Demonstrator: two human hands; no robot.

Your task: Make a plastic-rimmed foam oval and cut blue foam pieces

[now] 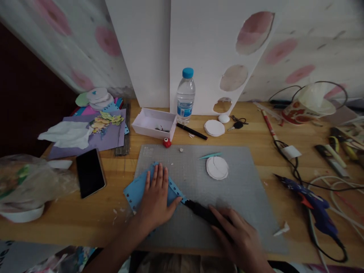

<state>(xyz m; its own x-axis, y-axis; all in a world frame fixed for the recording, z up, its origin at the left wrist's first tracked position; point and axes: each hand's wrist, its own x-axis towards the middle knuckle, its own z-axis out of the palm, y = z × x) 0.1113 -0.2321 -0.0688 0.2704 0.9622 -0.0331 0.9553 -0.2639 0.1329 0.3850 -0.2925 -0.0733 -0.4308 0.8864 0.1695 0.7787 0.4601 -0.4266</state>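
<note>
My left hand (pixel 155 201) lies flat on a blue sheet (pixel 133 192), fingers stretched out. Small dark heart shapes run along the sheet's borders. With my right hand (pixel 239 237) I grip a long black-handled tool (pixel 203 213). Its front end meets the sheet's right corner, just past my left thumb; the kind of tool is unclear. Beneath both hands is a grey cutting mat (pixel 187 174). Further back on the mat rest a white round disc (pixel 217 168) and a thin teal tool (pixel 210 155).
At the back stand a water bottle (pixel 185 96), a white box (pixel 155 123) and a white board (pixel 199 49) with round cutouts. A phone (pixel 90 173) and plastic bag (pixel 34 182) are left. To the right are a blue glue gun (pixel 315 212), cables and a paper bucket (pixel 307 106).
</note>
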